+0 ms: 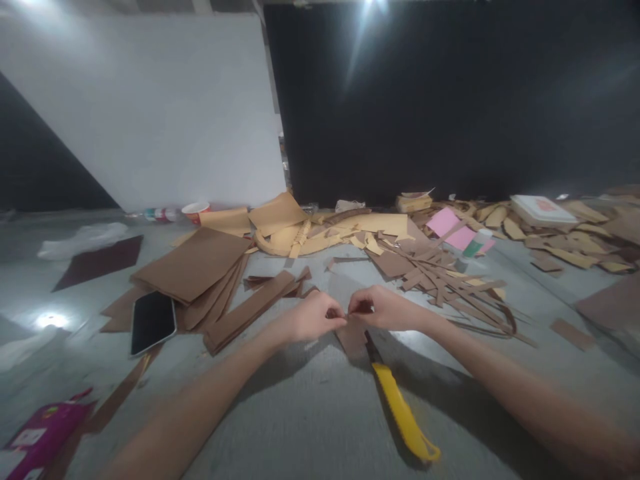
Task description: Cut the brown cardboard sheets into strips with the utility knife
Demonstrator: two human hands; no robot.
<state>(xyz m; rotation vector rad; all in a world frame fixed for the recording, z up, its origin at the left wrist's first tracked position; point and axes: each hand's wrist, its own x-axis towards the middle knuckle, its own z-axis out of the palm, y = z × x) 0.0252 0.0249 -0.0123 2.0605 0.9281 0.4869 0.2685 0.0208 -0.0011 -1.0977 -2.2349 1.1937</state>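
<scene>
My left hand and my right hand meet at the middle of the table, thumbs and fingers pinched nearly tip to tip. Between and just below the fingertips shows a small piece of brown sheet, its upper edge in both pinches. A yellow-handled utility knife lies right below, its dark blade end close to the piece. Left of my left hand is a stack of brown strips. Beyond my right hand lies a loose heap of thin brown strips.
Larger brown sheets and a phone lie to the left, a purple packet at the near left corner. Along the back are a paper cup, tan offcuts, a pink sheet and a white box.
</scene>
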